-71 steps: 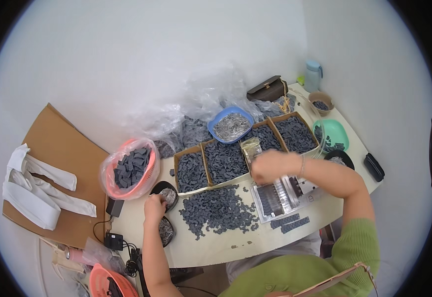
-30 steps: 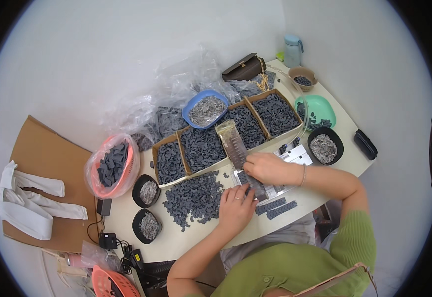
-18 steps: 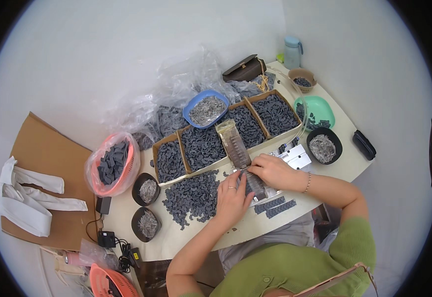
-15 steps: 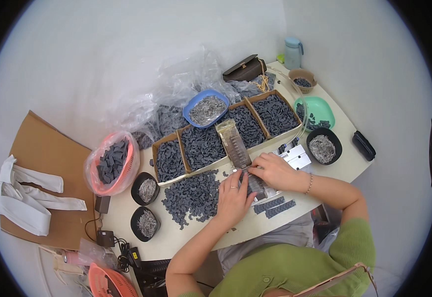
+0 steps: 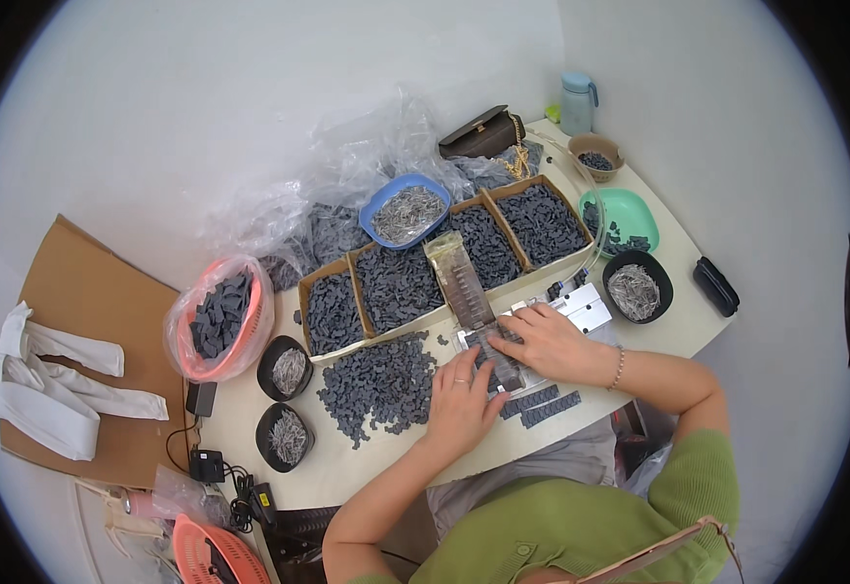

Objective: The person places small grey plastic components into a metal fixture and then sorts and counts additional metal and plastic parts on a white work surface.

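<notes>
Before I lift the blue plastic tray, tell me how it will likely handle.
The blue plastic tray looks moulded, so it should probably hold its shape. Its heaped, loose metal pins could slide or spill if tilted. It overlaps the divided cardboard box at the back, so a push might tip it.

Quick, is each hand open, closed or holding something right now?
Left hand: fingertips at the left side of the metal fixture; grip cannot be told.
Right hand: fingers over the fixture; grip cannot be told.
</notes>
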Motion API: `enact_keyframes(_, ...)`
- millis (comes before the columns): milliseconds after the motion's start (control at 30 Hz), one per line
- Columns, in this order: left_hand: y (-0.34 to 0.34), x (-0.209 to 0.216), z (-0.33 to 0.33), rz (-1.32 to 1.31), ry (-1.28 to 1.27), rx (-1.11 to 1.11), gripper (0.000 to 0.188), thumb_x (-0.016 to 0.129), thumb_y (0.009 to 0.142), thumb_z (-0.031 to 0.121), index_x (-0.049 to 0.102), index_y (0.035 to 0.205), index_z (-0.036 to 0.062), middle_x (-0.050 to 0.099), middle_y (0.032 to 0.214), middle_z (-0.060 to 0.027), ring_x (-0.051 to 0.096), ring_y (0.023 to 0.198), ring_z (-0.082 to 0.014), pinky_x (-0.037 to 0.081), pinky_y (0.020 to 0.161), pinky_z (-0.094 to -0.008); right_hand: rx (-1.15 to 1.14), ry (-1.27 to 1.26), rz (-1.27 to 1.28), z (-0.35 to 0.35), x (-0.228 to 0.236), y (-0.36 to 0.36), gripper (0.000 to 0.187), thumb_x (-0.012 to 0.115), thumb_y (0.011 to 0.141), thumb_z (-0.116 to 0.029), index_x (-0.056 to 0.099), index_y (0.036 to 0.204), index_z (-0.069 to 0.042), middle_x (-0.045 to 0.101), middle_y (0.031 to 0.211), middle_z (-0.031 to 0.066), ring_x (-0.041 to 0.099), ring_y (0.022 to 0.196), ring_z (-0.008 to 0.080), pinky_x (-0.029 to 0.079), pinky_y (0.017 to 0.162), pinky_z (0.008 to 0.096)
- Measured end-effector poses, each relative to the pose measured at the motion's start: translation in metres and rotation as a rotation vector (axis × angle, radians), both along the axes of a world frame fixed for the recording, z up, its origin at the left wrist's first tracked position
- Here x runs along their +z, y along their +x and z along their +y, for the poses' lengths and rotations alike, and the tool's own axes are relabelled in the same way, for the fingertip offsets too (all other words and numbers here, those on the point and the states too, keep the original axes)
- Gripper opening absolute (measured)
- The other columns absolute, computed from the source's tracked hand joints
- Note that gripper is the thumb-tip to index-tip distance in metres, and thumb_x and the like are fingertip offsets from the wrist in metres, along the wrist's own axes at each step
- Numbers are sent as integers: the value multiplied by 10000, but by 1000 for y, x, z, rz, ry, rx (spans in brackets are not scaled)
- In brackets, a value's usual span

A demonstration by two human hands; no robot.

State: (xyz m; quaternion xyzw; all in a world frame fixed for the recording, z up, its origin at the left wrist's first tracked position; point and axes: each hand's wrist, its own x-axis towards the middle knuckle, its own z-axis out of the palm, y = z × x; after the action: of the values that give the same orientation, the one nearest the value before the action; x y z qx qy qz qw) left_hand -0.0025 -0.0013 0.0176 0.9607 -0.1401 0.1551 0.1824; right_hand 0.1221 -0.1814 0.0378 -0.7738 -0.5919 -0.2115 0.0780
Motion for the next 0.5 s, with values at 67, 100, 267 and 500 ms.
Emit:
enact_keyframes(67,1,-2,3,5,-28,33,523,698,791,257,544,1217,-5,426,1336,-202,427,1206,-369,325,994,-473,6,1,4,-4,0,-5,350,528,813,-165,654,1130,-84,572,1137,108,532,972,209,402,845,321)
enact_keyframes(100,1,-2,5,6,-33,39,524,699,791,252,542,1219,-5,427,1334,-201,428,1205,-368,325,994,-472,6,-9,12,-6,-2,-8,349,528,812,-166,654,1127,-85,568,1165,117,533,983,212,403,854,323)
enact_keyframes(267,-2,-1,11,2,-41,45,526,701,791,235,535,1226,-8,432,1328,-200,430,1200,-367,323,996,-467,24,-23,41,-13,-1,-16,341,533,806,-168,652,1115,-84,559,1212,132,538,994,219,413,853,328)
enact_keyframes(500,-7,0,10,4,-3,11,563,695,800,262,514,1245,-34,435,1336,-212,428,1220,-370,331,1008,-491,13,53,139,-13,-1,-7,350,577,784,-148,629,1121,-70,568,1182,117,543,1004,249,421,855,362)
